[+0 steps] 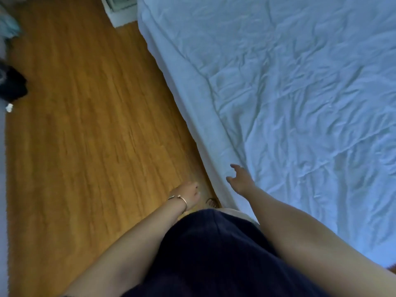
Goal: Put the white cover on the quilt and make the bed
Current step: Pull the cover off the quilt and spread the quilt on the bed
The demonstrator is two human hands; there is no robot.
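Observation:
A wrinkled white covered quilt (289, 82) lies spread over the bed, filling the right half of the head view, its side edge (201, 116) hanging down toward the floor. My right hand (240, 179) reaches over that hanging edge with fingers spread and relaxed, holding nothing. Whether it touches the fabric I cannot tell. My left hand (189, 194), a bracelet on its wrist, hangs over the floor beside the bed with fingers loosely curled and nothing in them.
A wooden floor (85, 136) runs along the bed's left side. Dark clothing (12, 86) lies at the far left edge. A white piece of furniture (120, 11) stands at the top by the bed's far corner. My foot (212, 203) is close to the bed.

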